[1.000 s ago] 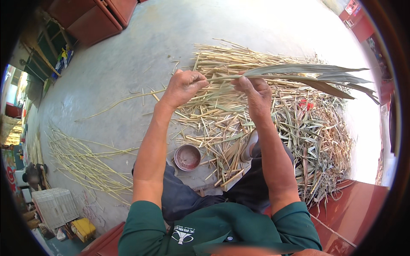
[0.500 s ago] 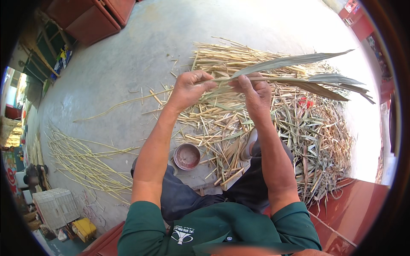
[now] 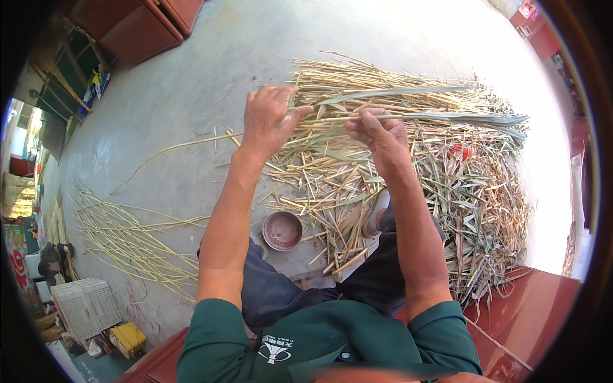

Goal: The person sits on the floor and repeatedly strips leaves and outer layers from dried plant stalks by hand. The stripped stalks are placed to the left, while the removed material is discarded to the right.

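The leafy stalk [image 3: 338, 119] hangs above the floor [image 3: 185, 108] in front of the person, its long axis running left to right across both hands. The right hand [image 3: 383, 135] has its thumb and fingers pinched together on the stalk just short of the leafy part, whose grey-green blades trail off to the right. The left hand [image 3: 265, 122] is over the thinner, bare part, the stalk passing behind it; its thumb stands apart from the raised fingers, and whether the palm touches the stalk cannot be told. So the pinched spot lies to the right of the left thumb, with a short bare stretch between, and the left hand is the nearer to the thin end, which bows left and toward the near side. A long leaf strip [image 3: 383, 93] lies just far of the stalk, roughly along it; whether it is attached is unclear. Beyond and beneath spreads a straw pile [image 3: 364, 76], while a round bowl [image 3: 282, 230] sits nearer, between the forearms.
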The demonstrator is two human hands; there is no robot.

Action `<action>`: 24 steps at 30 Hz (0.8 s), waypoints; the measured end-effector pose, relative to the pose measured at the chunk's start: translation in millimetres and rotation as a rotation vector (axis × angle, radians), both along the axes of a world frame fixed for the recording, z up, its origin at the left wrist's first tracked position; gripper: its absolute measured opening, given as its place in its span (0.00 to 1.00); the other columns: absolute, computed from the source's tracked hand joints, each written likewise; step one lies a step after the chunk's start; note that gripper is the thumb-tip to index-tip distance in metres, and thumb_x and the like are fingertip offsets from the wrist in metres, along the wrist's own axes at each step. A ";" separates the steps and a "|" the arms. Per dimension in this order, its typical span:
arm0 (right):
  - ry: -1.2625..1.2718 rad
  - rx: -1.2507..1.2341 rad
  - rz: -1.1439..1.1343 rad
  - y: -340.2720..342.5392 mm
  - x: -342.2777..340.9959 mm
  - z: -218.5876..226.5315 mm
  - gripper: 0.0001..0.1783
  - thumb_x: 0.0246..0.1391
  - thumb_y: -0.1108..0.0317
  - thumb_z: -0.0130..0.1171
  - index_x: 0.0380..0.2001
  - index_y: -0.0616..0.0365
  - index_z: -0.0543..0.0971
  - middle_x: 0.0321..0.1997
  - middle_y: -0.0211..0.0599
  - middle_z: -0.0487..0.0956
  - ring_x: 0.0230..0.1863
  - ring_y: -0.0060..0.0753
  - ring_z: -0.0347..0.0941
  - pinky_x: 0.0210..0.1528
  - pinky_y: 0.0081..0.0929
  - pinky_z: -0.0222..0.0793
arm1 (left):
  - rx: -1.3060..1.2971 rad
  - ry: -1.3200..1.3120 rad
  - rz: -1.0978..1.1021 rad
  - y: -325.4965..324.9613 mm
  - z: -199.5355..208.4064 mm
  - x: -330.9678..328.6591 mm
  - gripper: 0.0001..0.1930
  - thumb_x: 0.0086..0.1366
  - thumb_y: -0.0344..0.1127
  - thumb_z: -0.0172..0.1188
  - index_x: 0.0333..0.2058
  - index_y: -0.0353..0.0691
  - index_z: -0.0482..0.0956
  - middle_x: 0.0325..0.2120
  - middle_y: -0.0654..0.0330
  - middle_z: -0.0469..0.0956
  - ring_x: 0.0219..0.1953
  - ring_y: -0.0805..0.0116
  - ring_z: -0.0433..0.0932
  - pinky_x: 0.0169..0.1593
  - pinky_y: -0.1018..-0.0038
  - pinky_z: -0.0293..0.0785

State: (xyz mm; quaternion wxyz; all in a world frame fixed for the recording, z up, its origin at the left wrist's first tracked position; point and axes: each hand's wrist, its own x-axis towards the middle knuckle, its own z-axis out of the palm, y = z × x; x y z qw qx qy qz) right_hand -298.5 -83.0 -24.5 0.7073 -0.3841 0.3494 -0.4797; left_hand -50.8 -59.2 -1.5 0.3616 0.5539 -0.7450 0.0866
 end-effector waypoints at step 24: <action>0.031 -0.102 -0.032 0.6 4.7 5.1 0.19 0.67 0.59 0.58 0.43 0.69 0.79 0.39 0.45 0.84 0.42 0.34 0.83 0.43 0.27 0.81 | 0.521 0.280 -0.170 17.0 21.1 -28.4 0.09 0.56 0.32 0.71 0.32 0.32 0.83 0.24 0.58 0.83 0.26 0.73 0.79 0.33 0.74 0.74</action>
